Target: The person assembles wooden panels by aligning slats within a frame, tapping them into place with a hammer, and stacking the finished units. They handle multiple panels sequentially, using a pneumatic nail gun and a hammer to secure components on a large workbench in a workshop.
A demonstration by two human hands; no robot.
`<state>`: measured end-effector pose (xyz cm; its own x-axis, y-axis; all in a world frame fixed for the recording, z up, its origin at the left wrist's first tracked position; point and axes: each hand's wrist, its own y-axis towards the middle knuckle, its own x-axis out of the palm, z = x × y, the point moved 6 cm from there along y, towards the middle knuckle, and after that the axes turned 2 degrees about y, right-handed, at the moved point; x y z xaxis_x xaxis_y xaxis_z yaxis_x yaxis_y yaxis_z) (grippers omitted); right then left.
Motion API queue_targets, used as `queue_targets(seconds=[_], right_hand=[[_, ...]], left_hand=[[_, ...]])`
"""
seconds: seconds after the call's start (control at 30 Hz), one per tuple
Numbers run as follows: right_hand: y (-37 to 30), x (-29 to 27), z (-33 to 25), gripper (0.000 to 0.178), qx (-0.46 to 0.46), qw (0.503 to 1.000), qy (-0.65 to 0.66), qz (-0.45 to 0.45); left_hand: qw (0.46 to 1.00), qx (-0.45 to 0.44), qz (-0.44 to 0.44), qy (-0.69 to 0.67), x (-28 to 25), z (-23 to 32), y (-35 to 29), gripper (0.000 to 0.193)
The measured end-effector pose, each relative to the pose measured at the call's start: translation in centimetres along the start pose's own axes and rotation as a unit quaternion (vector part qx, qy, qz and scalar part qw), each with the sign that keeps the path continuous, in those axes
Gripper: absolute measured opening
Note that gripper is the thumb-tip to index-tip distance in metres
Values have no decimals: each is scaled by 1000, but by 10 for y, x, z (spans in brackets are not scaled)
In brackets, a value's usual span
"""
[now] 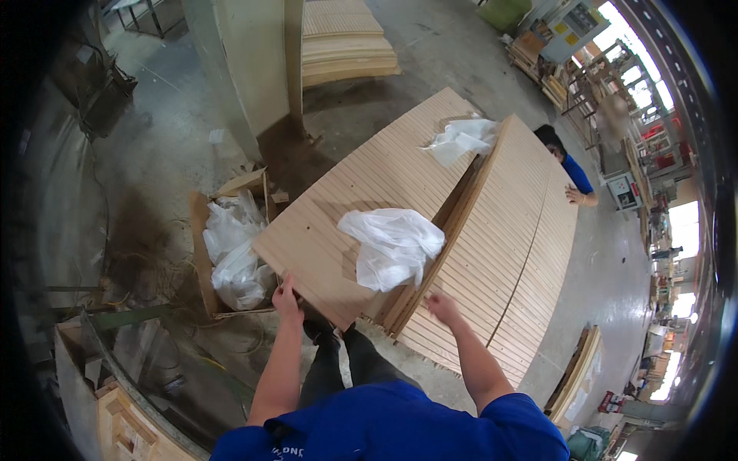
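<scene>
Two wide wooden panels with rows of parallel grooves lie side by side in front of me. My left hand (287, 301) grips the near edge of the left grooved panel (369, 173), close to its left corner. My right hand (444, 309) is curled over the near left part of the right grooved panel (515, 230); what its fingers hold, if anything, is hidden. A crumpled white plastic sheet (393, 247) lies on the left panel between my hands. Farther off, a second white plastic sheet (464, 140) sits by the gap between the panels.
Across the right panel, a co-worker in a blue sleeve (578, 175) has a hand (574, 196) on its far edge. A cardboard box (201, 253) of plastic bags stands left, near a pillar (254, 69). More panels (346, 46) are stacked behind; wooden frames (127, 422) stand lower left.
</scene>
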<state>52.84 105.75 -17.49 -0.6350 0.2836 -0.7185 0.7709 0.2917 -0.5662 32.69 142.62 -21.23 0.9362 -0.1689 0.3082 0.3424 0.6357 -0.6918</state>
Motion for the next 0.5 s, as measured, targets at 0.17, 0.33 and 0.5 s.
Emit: queue_targets(seconds=[0.17, 0.33, 0.5], right_hand=[[97, -58, -37, 25, -39, 899, 361, 247], [185, -78, -28, 32, 58, 809, 481, 332], [197, -9, -75, 56, 135, 720, 680, -27]], left_hand=[[997, -12, 69, 12, -103, 24, -67, 23], [984, 52, 168, -15, -161, 58, -136, 39], [920, 185, 338, 69, -246, 99, -226, 35]])
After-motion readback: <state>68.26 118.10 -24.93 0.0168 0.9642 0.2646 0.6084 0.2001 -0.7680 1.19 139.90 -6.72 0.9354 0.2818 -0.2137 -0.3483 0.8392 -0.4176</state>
